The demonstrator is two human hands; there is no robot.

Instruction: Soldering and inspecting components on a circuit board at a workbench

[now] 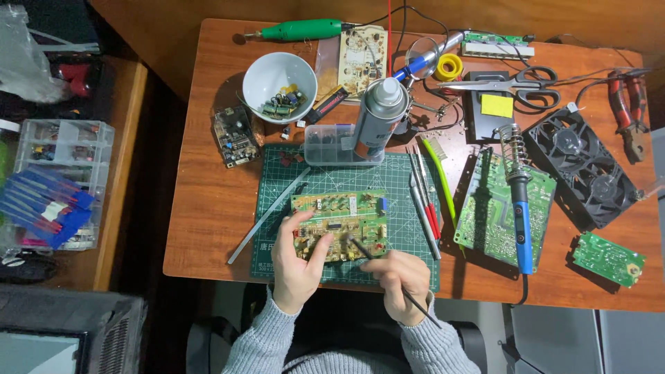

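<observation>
Grip first: right hand (400, 282) is closed pen-style on a thin dark probe tool (388, 275), tip angled up-left onto the green circuit board (338, 223), tail end poking out past the wrist toward the grey sleeve. Left hand (296, 266) pinches the board's lower-left corner, thumb on top, fingers curled under the edge, so it has hold of the board and props that side up a little. Board sits on the green cutting mat (409, 173) at the front middle of the bench (208, 208), component side up.

Judgement on doing it well: keep the left hand's pinch firm so the board doesn't rock under the tip; rest the right hand's heel on the mat for steadiness; light pressure, small strokes, tip kept on one joint or part at a time. Thumb is near the tip's working spot, so keep it back.

Outward: tweezers and thin picks (424, 201) lie just right of the board on the mat. Blue-handled soldering iron (521, 215) lies across a second green board (495, 221), well right. Spray can (379, 114) stands at the mat's top edge beside a clear parts box (325, 145). White bowl (279, 86) with parts sits behind. Black twin fan (580, 170), scissors (526, 84) and red pliers (627, 111) are far right.
</observation>
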